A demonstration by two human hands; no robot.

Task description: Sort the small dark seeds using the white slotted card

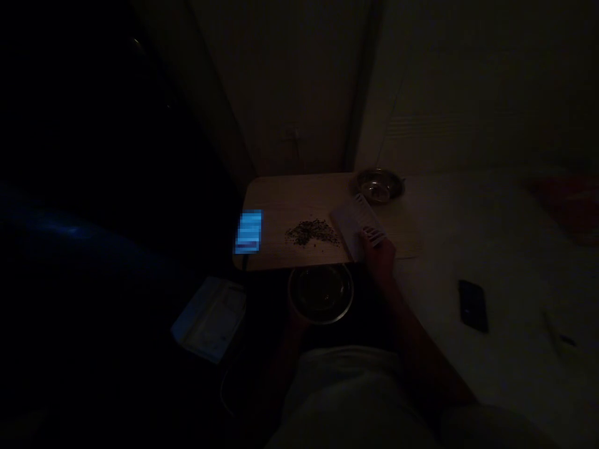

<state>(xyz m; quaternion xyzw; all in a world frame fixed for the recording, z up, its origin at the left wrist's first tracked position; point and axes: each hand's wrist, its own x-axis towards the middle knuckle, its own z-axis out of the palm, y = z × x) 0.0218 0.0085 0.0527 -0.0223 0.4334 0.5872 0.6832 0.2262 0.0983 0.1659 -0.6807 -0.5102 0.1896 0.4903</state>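
The pale card (353, 221) is flat and oblong with striped ends; its near end is pinched in the fingers (370, 237) of the right hand (380, 254), and its far end points up and left of them; the dark crumbs (312, 232) lie loosely heaped just left of the fingers, by the card's long edge; the round metal bowl (294, 298) sits upright below and left of the fingers.
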